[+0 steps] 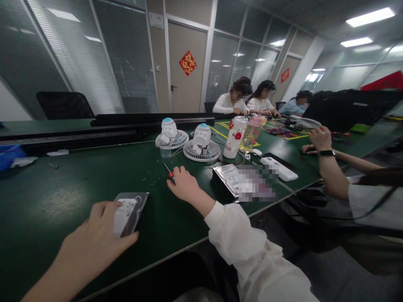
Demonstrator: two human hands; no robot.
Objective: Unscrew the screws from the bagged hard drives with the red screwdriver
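My left hand (pixel 100 224) is around a hard drive (pixel 126 212) with a pale label, its fingers over the left side and the thumb along the near edge. The drive is at the green table's surface, tilted in view. Farther forward, my right hand (pixel 182 182) is closed on a screwdriver (pixel 171 174) with a red and black handle, its metal shaft pointing away to the left. Small screws (pixel 151 178) lie scattered left of that hand. To its right is another hard drive (pixel 227 178), label up.
Two white fans (pixel 202 142) lie face down, with a clear cup (pixel 165 152) beside them. Two bottles (pixel 234 138), a white power bank (pixel 279 168) and cables stand or lie to the right. A co-worker's hand (pixel 320 138) is at the right; other people sit beyond. A blue bag (pixel 11 156) lies far left.
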